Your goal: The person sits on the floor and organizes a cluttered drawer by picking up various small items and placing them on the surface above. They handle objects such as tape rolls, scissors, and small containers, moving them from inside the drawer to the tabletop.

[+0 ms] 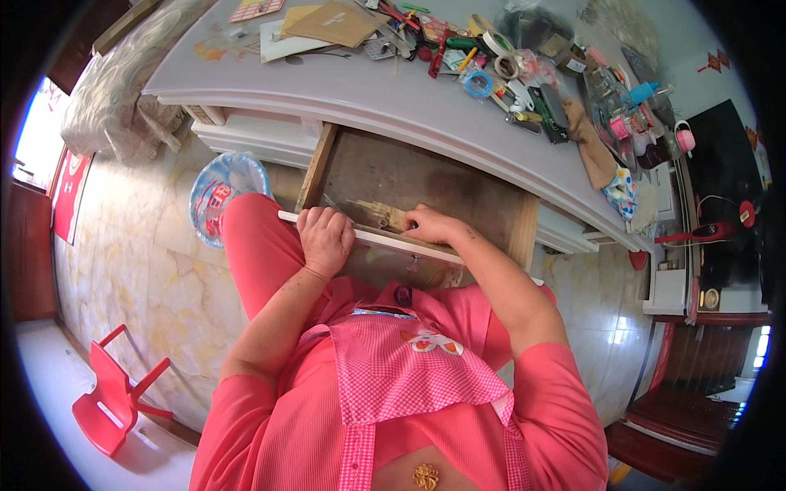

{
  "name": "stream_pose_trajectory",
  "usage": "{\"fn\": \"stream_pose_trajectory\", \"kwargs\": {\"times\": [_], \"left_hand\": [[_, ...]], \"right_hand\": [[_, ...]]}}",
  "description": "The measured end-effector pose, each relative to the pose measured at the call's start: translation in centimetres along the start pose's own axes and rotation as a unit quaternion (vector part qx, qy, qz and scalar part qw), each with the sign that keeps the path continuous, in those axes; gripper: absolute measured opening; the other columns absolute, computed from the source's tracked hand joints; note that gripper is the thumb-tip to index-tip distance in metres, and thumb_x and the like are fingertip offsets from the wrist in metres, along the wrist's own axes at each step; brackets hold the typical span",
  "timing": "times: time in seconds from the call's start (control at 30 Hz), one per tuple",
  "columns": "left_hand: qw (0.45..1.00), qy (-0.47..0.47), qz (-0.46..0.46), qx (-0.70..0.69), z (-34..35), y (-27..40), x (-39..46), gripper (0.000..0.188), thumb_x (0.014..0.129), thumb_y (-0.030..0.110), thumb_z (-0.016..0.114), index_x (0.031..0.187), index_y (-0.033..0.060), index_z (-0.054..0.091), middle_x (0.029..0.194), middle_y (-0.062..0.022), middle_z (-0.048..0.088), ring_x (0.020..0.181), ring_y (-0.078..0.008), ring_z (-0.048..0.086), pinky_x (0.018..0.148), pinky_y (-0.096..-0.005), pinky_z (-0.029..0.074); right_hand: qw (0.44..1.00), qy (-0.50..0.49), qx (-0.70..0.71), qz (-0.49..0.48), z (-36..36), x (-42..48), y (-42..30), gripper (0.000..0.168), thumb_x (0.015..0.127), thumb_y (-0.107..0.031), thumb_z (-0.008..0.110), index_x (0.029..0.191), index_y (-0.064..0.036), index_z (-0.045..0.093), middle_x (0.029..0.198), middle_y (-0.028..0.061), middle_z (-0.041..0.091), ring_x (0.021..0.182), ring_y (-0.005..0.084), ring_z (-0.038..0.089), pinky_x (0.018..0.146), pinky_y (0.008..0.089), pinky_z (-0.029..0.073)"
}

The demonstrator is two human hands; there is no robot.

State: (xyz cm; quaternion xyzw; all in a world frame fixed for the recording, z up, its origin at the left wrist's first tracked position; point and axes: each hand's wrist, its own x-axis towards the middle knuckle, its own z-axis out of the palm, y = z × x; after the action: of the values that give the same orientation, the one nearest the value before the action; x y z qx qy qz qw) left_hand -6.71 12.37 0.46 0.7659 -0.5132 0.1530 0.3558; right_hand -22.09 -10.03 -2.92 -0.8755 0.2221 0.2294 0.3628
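Observation:
A wooden drawer (424,178) with a white front is pulled out from under a pale cabinet top. My left hand (326,239) is closed over the drawer front's upper edge, near its left end. Inside the drawer by the front wall, my right hand (428,225) has its fingers bent together, pinching something small and dark that I cannot make out. Just left of those fingers, a pale, torn-looking piece of material (377,212) lies on the drawer bottom. A thin strip lies near my left hand. A small tassel-like pull (414,264) hangs at the drawer front.
The cabinet top (368,92) bears envelopes (334,23), tape rolls (478,84), tools, bottles and a brown cloth (588,144). A bin lined with a plastic bag (227,196) stands beside my left knee. A red child's chair (116,393) is at the lower left.

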Motion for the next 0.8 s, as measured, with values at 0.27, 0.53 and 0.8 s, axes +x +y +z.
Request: {"fn": "stream_pose_trajectory", "kwargs": {"times": [0.27,0.53,0.8], "left_hand": [[1.0,-0.004,0.001,-0.008,0.1,0.2,0.1,0.009,0.081,0.014,0.065,0.077,0.0102,0.058,0.081,-0.0054,0.059,0.085,-0.0276,0.056,0.081,-0.0419,0.04],[1.0,0.017,-0.004,-0.003,0.0,0.1,-0.1,0.009,0.081,0.013,0.065,0.077,0.0099,0.058,0.081,-0.0055,0.059,0.085,-0.0275,0.057,0.082,-0.0415,0.04],[1.0,0.019,0.005,-0.014,0.1,0.0,0.1,0.009,0.081,0.013,0.065,0.077,0.0097,0.058,0.081,-0.005,0.06,0.084,-0.0275,0.056,0.081,-0.0415,0.04]], "right_hand": [[0.966,0.08,0.244,0.0,-1.5,-3.2,0.8,0.023,0.078,-0.014,0.075,0.096,-0.002,0.067,0.092,0.0109,0.067,0.075,0.0198,0.066,0.066,0.0331,0.055],[0.894,0.183,0.395,-0.106,-18.2,-11.8,-6.9,0.021,0.091,-0.02,0.071,0.107,-0.011,0.062,0.098,-0.0027,0.061,0.087,0.0076,0.059,0.07,0.0233,0.052],[0.829,0.405,0.383,-0.044,-28.6,-5.9,-4.8,0.033,0.096,-0.029,0.067,0.118,-0.006,0.06,0.104,0.0036,0.064,0.088,0.0144,0.063,0.08,0.0285,0.053]]}}
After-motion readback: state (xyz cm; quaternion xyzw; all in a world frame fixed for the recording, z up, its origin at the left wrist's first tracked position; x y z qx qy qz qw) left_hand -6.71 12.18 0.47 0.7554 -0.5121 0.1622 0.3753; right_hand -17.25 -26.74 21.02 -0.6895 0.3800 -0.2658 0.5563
